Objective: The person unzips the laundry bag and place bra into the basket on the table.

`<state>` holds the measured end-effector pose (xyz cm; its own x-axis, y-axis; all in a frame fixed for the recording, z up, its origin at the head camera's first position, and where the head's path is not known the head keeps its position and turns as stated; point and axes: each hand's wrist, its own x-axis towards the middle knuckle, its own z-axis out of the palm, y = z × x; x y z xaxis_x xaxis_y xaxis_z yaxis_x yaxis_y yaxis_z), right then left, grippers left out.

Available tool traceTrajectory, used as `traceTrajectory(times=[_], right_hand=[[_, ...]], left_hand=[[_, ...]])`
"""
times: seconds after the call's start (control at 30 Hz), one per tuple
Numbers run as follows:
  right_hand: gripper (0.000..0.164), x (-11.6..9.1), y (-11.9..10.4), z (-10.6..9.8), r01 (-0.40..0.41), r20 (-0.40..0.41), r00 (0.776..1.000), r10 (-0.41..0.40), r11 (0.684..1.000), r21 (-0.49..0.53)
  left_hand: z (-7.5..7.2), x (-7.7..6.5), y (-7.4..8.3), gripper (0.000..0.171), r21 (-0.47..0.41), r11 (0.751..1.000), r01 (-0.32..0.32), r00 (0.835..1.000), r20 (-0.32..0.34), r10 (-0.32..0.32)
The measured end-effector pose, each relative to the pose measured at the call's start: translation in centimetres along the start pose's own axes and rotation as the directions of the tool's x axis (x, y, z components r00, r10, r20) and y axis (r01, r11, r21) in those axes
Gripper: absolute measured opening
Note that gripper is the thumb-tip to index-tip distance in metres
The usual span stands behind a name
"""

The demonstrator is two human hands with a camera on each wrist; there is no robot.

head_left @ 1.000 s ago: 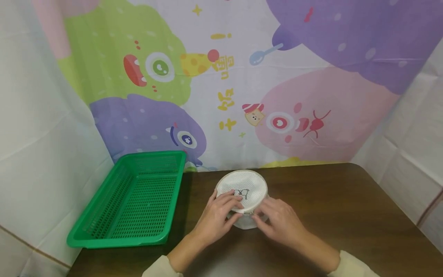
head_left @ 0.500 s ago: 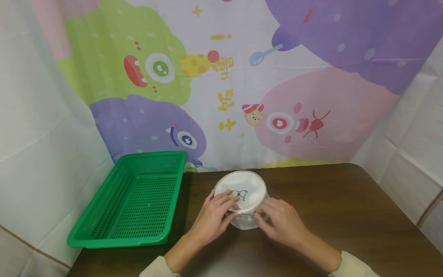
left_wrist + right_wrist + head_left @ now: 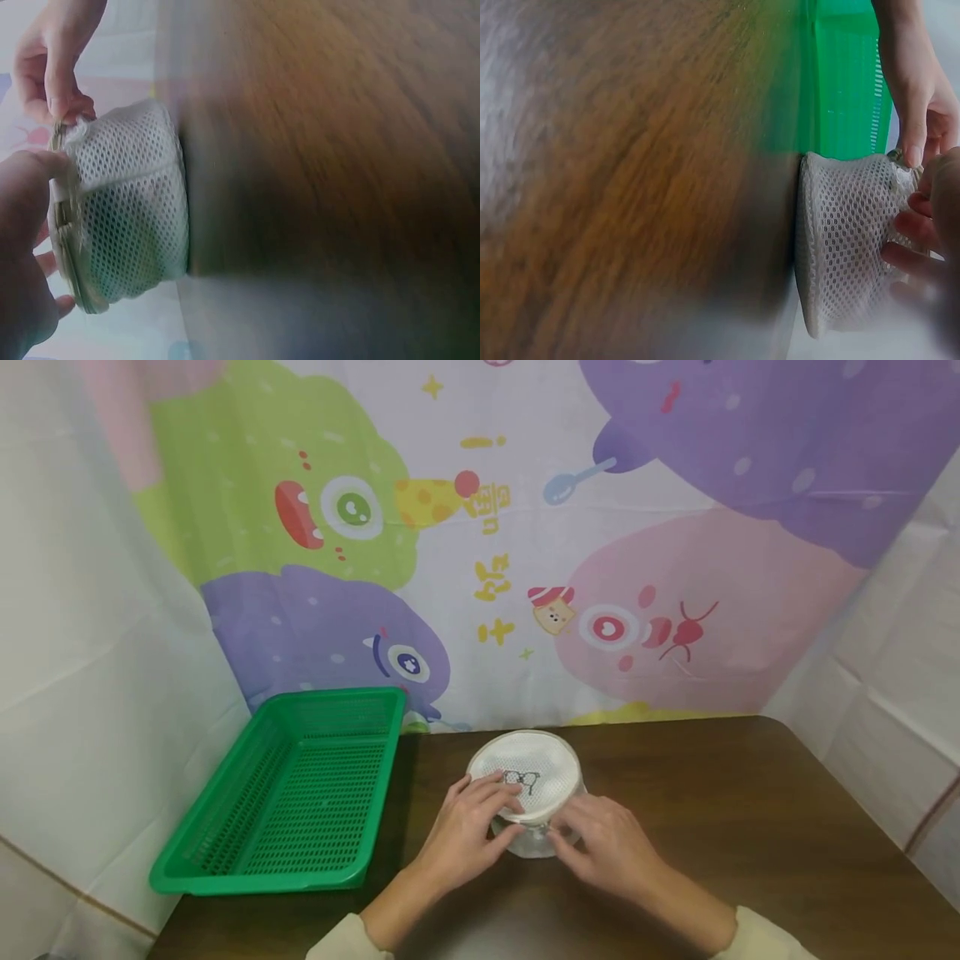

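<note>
My forearms (image 3: 401, 902) slant inward toward each other. My left hand (image 3: 467, 828) lies palm down, fingers (image 3: 487, 795) slightly bent, thumb (image 3: 507, 838) angled inward; my right hand (image 3: 609, 843) curls its fingers toward the thumb in a pinch.

Basket (image 3: 300, 797) left of mesh pouch (image 3: 543, 772)

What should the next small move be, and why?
Perhaps slide the right hand along the rim of the mesh bag, away from the left hand: the right pinches at that edge, while the left, partly over the mesh top, seems placed to steady it.
</note>
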<state>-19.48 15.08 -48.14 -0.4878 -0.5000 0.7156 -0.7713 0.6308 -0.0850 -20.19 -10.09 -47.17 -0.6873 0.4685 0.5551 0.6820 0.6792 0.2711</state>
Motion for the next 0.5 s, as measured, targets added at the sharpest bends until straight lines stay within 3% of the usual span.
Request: traceTrajectory(times=[0.5], right_hand=[[0.023, -0.27, 0.03, 0.17, -0.001, -0.011, 1.0, 0.001, 1.0, -0.019]], left_hand=[[-0.23, -0.09, 0.11, 0.016, 0.008, 1.0, -0.009, 1.0, 0.025, 0.008]])
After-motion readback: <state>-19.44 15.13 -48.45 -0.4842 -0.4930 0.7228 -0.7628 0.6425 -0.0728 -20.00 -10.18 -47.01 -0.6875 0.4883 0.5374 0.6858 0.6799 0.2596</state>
